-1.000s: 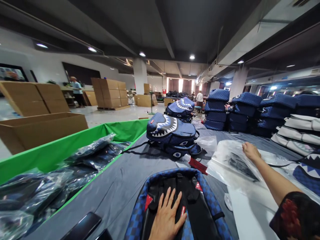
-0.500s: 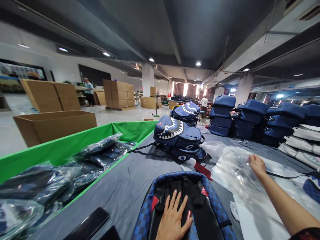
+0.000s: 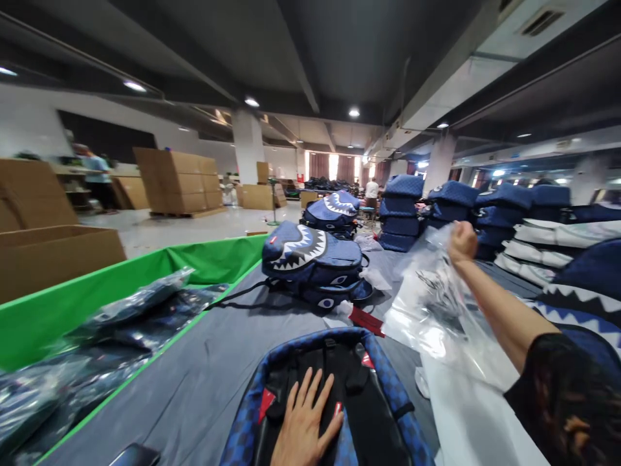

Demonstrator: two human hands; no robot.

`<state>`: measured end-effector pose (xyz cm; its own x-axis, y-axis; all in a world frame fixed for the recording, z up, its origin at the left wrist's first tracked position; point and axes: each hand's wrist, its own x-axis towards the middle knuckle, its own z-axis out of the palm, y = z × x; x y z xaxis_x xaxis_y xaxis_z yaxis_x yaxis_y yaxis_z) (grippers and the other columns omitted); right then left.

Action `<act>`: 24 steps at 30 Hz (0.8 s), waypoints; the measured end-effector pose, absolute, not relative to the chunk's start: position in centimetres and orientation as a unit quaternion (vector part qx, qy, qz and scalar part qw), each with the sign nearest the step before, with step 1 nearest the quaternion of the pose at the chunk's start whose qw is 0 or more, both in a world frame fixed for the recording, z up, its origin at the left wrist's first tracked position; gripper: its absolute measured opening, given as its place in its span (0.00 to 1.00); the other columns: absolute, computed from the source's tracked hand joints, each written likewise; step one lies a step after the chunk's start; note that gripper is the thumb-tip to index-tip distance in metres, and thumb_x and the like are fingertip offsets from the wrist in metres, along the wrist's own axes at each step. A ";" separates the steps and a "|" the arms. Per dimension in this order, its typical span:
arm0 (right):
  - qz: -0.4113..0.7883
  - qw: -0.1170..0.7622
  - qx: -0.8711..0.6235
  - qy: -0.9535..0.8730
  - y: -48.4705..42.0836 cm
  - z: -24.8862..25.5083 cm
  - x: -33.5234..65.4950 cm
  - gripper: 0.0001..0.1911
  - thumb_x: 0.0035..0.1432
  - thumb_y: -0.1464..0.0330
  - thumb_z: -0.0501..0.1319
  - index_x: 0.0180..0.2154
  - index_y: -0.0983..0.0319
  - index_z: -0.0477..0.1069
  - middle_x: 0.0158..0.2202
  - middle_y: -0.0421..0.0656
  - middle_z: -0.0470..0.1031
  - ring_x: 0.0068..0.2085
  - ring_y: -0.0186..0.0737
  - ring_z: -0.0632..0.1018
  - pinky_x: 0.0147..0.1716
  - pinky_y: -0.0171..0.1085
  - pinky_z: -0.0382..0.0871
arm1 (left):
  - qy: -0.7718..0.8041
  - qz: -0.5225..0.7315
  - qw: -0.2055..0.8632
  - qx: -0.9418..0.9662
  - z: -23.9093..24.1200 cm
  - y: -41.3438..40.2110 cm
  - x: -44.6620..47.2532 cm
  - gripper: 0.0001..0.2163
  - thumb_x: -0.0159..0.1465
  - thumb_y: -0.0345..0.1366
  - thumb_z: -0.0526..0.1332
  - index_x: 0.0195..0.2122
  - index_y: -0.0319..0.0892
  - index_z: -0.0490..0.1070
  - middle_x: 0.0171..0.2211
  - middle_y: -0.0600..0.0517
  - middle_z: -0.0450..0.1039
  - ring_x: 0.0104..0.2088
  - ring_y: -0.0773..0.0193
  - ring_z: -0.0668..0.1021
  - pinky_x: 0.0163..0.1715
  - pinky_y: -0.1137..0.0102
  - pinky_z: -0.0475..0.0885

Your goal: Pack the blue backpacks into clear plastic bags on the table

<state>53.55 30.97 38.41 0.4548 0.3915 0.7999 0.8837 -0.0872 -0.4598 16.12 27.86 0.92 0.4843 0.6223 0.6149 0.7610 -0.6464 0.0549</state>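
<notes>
My left hand [image 3: 305,424] lies flat, fingers spread, on the black back panel of a blue checkered backpack [image 3: 383,382] lying face down at the near edge of the grey table [image 3: 218,362]. My right hand [image 3: 462,241] is raised to the right and closed on the top edge of a clear plastic bag [image 3: 431,304], which hangs lifted off a pile of more bags. A blue shark-mouth backpack [image 3: 310,255] lies beyond, in the middle of the table.
A green bin [image 3: 72,298] at the left holds several bagged backpacks [image 3: 130,310]. Stacks of blue backpacks [image 3: 427,207] and white bags [image 3: 548,243] line the right. Cardboard boxes [image 3: 53,255] stand at the far left, where a person stands too. A red tag [image 3: 365,319] lies on the table.
My right hand has closed on the plastic bag and lifted it up off the pile. The left hand stays on the backpack. The view has swung slightly.
</notes>
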 end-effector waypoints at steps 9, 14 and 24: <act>0.010 0.341 -0.543 -0.767 25.0 24.5 35.2 0.18 0.68 0.60 0.52 0.26 0.58 0.63 0.22 0.35 0.67 0.25 0.33 0.69 0.27 0.32 0.59 | -0.365 -0.446 -0.517 -0.632 7.5 24.1 17.0 0.26 0.66 0.60 0.56 0.56 0.50 0.75 0.56 0.45 0.78 0.59 0.47 0.77 0.59 0.49 0.72; 0.103 0.315 -0.503 -0.798 20.1 17.5 30.6 0.13 0.64 0.63 0.56 0.27 0.59 0.61 0.23 0.34 0.69 0.26 0.31 0.71 0.25 0.30 0.57 | -0.427 -0.487 -0.637 -0.418 8.1 21.6 15.6 0.24 0.59 0.60 0.64 0.42 0.44 0.78 0.39 0.42 0.83 0.42 0.48 0.85 0.40 0.57 0.80; 0.180 0.390 -0.534 -0.729 18.8 19.6 32.0 0.20 0.69 0.54 0.43 0.29 0.57 0.56 0.26 0.40 0.67 0.30 0.39 0.71 0.32 0.36 0.62 | -0.545 -0.420 -0.118 -0.716 12.5 15.5 12.0 0.19 0.63 0.29 0.53 0.54 0.40 0.73 0.48 0.42 0.77 0.49 0.51 0.78 0.53 0.52 0.71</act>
